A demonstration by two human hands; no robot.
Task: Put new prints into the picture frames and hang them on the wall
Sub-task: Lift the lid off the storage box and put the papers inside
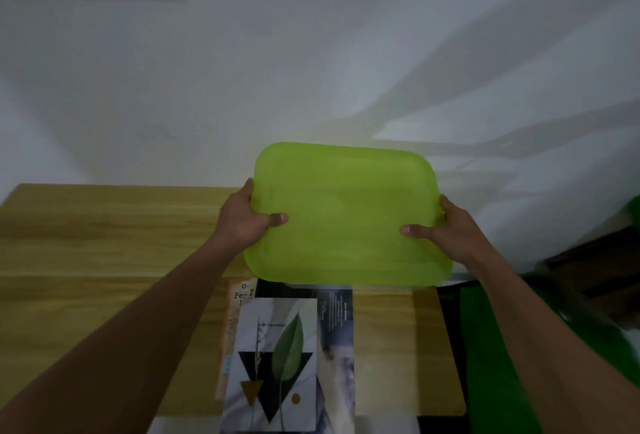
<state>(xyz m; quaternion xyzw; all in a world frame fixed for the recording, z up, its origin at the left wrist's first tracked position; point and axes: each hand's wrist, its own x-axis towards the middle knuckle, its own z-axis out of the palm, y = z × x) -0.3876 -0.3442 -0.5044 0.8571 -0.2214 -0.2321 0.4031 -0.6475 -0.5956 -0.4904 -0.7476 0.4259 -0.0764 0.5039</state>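
While both hands grip a green lid [346,215], the left hand [242,222] at its left edge and the right hand [446,231] at its right, I see the prints [277,357] stacked on the table [104,232] beneath. No frame shows; framing and hanging seem yet to come.

Only the person's arms and hands show; the left forearm [149,322] fills the near left corner and the right forearm [540,322] the near right; both are bare from the wrist to the picture's edge, lean and tapering toward the wrists; the left hand [242,222] and the right hand [446,229] are bare too; the left thumb [277,218] and the right thumb [414,229] each show a short, rounded nail; the other fingers are mostly hidden; green cloth [491,347] shows under the right forearm at the near right, and whether it is worn cannot be told.
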